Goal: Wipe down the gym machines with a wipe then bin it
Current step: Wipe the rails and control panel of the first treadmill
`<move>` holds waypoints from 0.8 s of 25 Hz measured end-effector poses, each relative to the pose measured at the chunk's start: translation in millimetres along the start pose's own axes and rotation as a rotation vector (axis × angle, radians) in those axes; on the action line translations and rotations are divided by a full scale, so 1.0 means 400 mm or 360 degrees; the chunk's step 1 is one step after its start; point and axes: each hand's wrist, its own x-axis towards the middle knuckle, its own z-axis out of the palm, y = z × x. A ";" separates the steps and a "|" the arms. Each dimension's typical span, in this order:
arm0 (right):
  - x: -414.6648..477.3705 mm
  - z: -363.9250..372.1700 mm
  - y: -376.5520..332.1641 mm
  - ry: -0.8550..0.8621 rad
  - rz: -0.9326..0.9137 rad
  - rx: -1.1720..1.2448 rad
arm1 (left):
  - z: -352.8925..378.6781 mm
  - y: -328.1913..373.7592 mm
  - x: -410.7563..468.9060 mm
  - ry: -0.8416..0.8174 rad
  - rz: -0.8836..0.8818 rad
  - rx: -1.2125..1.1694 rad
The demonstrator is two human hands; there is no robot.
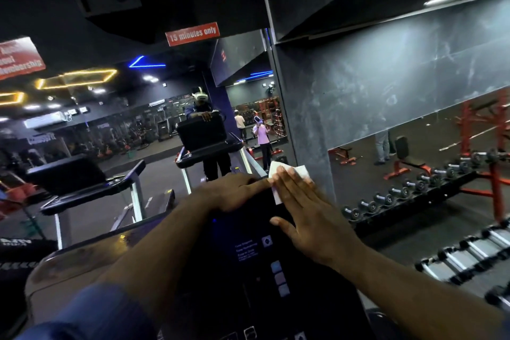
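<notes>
Mirrored gym: right grip [306,207], fingers flat, is pressing the wipe [300,170] on the treadmill console [248,254], left grip [234,190] seemingly resting open; sweeping downward next

Straight ahead I see a mirror [154,146] with a red sign [192,33] above it reading "15 minutes only". A second red sign [20,59] hangs at the upper left, its words blurred. Yellow light strips [91,72] and a blue strip [147,66] glow in the reflection, where a person in a pale top [262,132] stands. Right of a dark grey pillar [303,119], I see dumbbells [397,191] lined up on a low rack [430,196].
</notes>
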 end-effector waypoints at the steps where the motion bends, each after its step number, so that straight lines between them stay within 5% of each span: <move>1: -0.006 -0.010 0.001 -0.0050 -0.0002 -0.0012 | -0.001 0.004 0.006 -0.0010 -0.0002 0.0003; 11: -0.023 -0.037 -0.006 -0.0131 0.0253 0.0054 | 0.028 -0.027 0.018 0.0193 -0.0075 0.0181; 15: -0.136 -0.018 -0.009 -0.0291 0.0069 -0.0056 | 0.027 -0.029 0.019 0.0197 -0.0095 0.0225; 20: -0.092 -0.008 -0.025 -0.0162 0.0195 -0.0061 | 0.040 -0.035 0.021 0.0287 -0.0109 0.0273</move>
